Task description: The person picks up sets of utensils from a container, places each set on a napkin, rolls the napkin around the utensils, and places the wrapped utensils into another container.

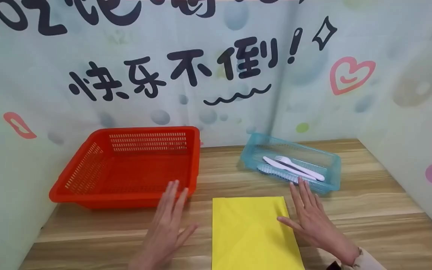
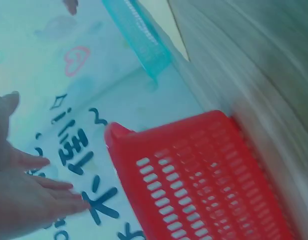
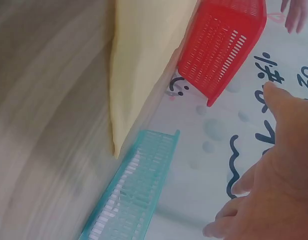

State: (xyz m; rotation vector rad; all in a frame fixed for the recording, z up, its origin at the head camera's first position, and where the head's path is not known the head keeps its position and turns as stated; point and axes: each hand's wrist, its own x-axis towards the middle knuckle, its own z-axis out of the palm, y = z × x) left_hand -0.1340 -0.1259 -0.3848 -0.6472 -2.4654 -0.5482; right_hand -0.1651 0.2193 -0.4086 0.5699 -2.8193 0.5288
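My left hand [image 1: 165, 227], fingers straight and thumb spread, hovers between the red basket [image 1: 126, 200] and a yellow sheet [image 1: 253, 232]. Over the sheet's right edge is my right hand [image 1: 313, 221], likewise with straight fingers and holding nothing. Its fingertips come close to the near side of a blue basket [image 1: 332, 172] in the head view; whether they touch it I cannot tell. Inside that basket lie a white knife [image 1: 287, 167] and a white fork [image 1: 302, 169]. Both wrist views show the hands raised, with nothing in their fingers. The sheet's near end is cut off by the frame.
Both baskets stand at the back of the wooden table [image 1: 369, 210], the red one left and the blue one right. A printed cloth [image 1: 186, 101] with dark lettering hangs behind them, and pale side walls [image 1: 426, 123] flank the table.
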